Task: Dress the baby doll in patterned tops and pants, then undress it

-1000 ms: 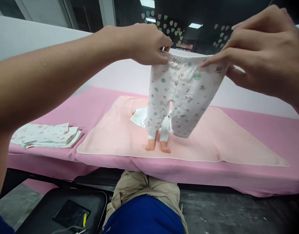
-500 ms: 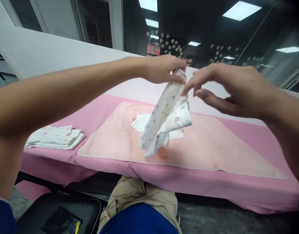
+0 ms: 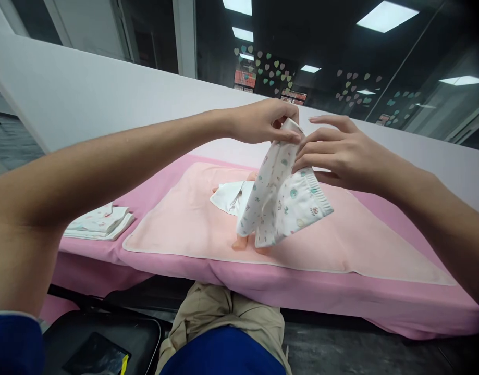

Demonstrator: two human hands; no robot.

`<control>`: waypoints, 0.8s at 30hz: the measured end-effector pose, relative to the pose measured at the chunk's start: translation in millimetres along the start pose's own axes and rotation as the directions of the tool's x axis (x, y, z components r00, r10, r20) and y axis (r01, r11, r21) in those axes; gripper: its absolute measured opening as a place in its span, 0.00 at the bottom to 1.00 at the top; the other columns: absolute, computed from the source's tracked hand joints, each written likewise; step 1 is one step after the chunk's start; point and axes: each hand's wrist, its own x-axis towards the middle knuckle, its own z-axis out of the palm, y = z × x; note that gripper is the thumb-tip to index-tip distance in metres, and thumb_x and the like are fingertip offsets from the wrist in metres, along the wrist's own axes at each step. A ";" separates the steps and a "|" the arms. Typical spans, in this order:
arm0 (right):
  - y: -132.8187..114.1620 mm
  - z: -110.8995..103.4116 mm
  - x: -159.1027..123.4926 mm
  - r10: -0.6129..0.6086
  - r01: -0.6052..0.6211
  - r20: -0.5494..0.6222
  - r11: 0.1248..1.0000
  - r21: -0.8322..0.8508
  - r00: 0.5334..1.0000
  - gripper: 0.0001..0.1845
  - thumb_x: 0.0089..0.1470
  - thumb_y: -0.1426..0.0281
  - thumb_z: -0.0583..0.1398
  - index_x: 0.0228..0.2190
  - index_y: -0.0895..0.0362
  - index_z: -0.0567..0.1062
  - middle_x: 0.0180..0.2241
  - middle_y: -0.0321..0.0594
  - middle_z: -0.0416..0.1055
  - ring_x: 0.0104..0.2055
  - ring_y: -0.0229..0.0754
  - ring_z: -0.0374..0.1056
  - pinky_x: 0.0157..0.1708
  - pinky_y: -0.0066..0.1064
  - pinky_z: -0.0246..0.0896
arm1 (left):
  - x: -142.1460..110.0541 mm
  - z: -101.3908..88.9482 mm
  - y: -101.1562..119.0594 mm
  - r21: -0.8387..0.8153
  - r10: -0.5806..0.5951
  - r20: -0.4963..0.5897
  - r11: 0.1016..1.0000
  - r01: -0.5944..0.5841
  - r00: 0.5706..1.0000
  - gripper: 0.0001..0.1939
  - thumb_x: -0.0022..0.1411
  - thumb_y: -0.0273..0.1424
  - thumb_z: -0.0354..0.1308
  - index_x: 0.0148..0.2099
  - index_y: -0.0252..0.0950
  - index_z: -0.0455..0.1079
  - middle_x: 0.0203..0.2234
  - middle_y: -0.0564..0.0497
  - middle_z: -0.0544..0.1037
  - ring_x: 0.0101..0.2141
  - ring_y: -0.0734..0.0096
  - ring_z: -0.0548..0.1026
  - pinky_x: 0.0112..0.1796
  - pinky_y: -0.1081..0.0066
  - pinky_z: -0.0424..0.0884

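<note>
And here is the left hand (image 3: 276, 121), its fingers and thumb pinched firmly on the pale upper edge of the little printed trousers (image 3: 290, 200), which hang in the air straight beneath that grip, folded at a slant. In from the other side comes the right hand (image 3: 344, 153), fingers spread and bent, the middle ones lying against the cloth just beside the left fingertips, the index lifted clear; whether they grasp anything or merely touch, I cannot tell. Below the right fingers, the gathered waistband (image 3: 320, 195) juts out sideways, while the legs of the garment droop down and to the left, below the left fingers. Look under those cuffs: the feet of a doll (image 3: 240, 242) peep out, the body mostly hidden behind the hanging cloth, and a white garment (image 3: 228, 198) over it shows below and left of the left fingers. All that lies on a peach mat (image 3: 176, 224), well beneath both sets of fingers, spread across the pink-draped surface (image 3: 325, 294). Far to the left of the fingers, and lower, sits a stack of folded cloths (image 3: 102, 223), partly behind the left forearm. Lower again, on a black chair (image 3: 139, 333), rests a dark flat device (image 3: 96, 354). Beyond and above the fingers, heart stickers (image 3: 277, 64) dot the dark glass over the white wall (image 3: 125, 99).
</note>
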 end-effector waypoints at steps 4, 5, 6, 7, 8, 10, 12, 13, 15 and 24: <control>-3.0 -7.0 2.0 0.073 -0.085 0.064 0.974 0.208 0.995 0.12 0.75 0.62 0.58 0.47 0.41 0.83 0.41 0.35 0.83 0.48 0.50 0.75 0.61 0.54 0.65 | -1.7 2.0 -3.5 -0.095 -0.015 0.068 0.995 0.021 0.998 0.17 0.53 0.45 0.74 0.41 0.41 0.83 0.33 0.47 0.81 0.41 0.53 0.82 0.43 0.58 0.72; -3.8 -8.9 2.7 0.081 -0.098 0.076 0.960 0.263 0.994 0.11 0.75 0.60 0.60 0.47 0.41 0.84 0.40 0.35 0.83 0.47 0.50 0.75 0.58 0.52 0.65 | -2.6 2.9 -4.2 -0.121 -0.015 0.070 0.992 0.023 0.997 0.16 0.52 0.44 0.75 0.41 0.42 0.83 0.33 0.48 0.80 0.40 0.53 0.82 0.43 0.58 0.73; -4.8 -10.9 3.7 0.084 -0.107 0.085 0.943 0.314 0.993 0.11 0.74 0.59 0.61 0.46 0.41 0.85 0.39 0.35 0.83 0.45 0.49 0.75 0.55 0.50 0.65 | -3.6 4.1 -4.3 -0.142 -0.012 0.076 0.990 0.022 0.997 0.16 0.51 0.43 0.75 0.41 0.42 0.84 0.32 0.48 0.80 0.40 0.53 0.82 0.43 0.58 0.73; -6.4 -13.2 5.0 0.082 -0.112 0.097 0.925 0.363 0.992 0.10 0.73 0.57 0.62 0.46 0.41 0.86 0.39 0.35 0.83 0.44 0.49 0.75 0.53 0.49 0.66 | -4.8 5.5 -3.8 -0.155 -0.006 0.085 0.988 0.020 0.996 0.15 0.51 0.42 0.76 0.41 0.42 0.84 0.33 0.48 0.81 0.40 0.53 0.83 0.44 0.58 0.73; -8.7 -15.6 6.6 0.076 -0.114 0.110 0.906 0.407 0.991 0.11 0.72 0.54 0.64 0.45 0.41 0.86 0.38 0.35 0.83 0.44 0.49 0.76 0.52 0.48 0.66 | -6.1 6.9 -2.6 -0.163 -0.002 0.096 0.987 0.017 0.995 0.15 0.51 0.41 0.76 0.41 0.42 0.84 0.33 0.49 0.81 0.41 0.53 0.83 0.44 0.58 0.73; -15.3 -21.0 10.2 0.059 -0.120 0.142 0.870 0.478 0.988 0.13 0.71 0.51 0.64 0.44 0.42 0.87 0.38 0.36 0.83 0.43 0.49 0.76 0.50 0.46 0.67 | -9.1 9.6 1.4 -0.170 0.002 0.112 0.985 0.017 0.994 0.16 0.51 0.41 0.75 0.41 0.42 0.83 0.35 0.49 0.82 0.44 0.52 0.83 0.46 0.58 0.74; -23.9 -26.5 13.7 0.052 -0.122 0.149 0.846 0.518 0.988 0.16 0.72 0.50 0.63 0.43 0.44 0.86 0.37 0.36 0.82 0.43 0.48 0.75 0.48 0.44 0.67 | -12.5 11.3 6.0 -0.182 0.002 0.120 0.983 0.020 0.993 0.16 0.53 0.41 0.75 0.43 0.42 0.83 0.37 0.49 0.82 0.46 0.52 0.83 0.48 0.57 0.74; -28.3 -29.0 15.3 0.056 -0.121 0.137 0.842 0.525 0.989 0.16 0.72 0.50 0.63 0.41 0.46 0.85 0.36 0.36 0.81 0.42 0.47 0.74 0.47 0.43 0.67 | -14.1 11.7 7.9 -0.189 0.002 0.122 0.982 0.021 0.993 0.17 0.53 0.41 0.75 0.43 0.42 0.82 0.38 0.49 0.82 0.47 0.51 0.83 0.49 0.57 0.74; -35.9 -33.4 17.8 0.072 -0.103 0.080 0.847 0.522 0.994 0.15 0.74 0.53 0.62 0.38 0.48 0.82 0.34 0.35 0.79 0.40 0.46 0.72 0.45 0.42 0.65 | -17.3 11.4 9.7 -0.207 0.009 0.115 0.978 0.015 0.993 0.17 0.54 0.42 0.76 0.45 0.42 0.82 0.40 0.49 0.82 0.49 0.50 0.83 0.49 0.56 0.73; -40.9 -27.4 25.4 0.413 -0.396 -0.082 0.903 0.170 0.907 0.19 0.76 0.53 0.56 0.36 0.49 0.75 0.29 0.37 0.68 0.35 0.49 0.69 0.56 0.53 0.60 | -26.2 8.3 0.4 -0.417 0.085 0.047 0.907 -0.058 0.995 0.26 0.50 0.48 0.83 0.43 0.43 0.76 0.40 0.46 0.82 0.47 0.51 0.82 0.44 0.58 0.72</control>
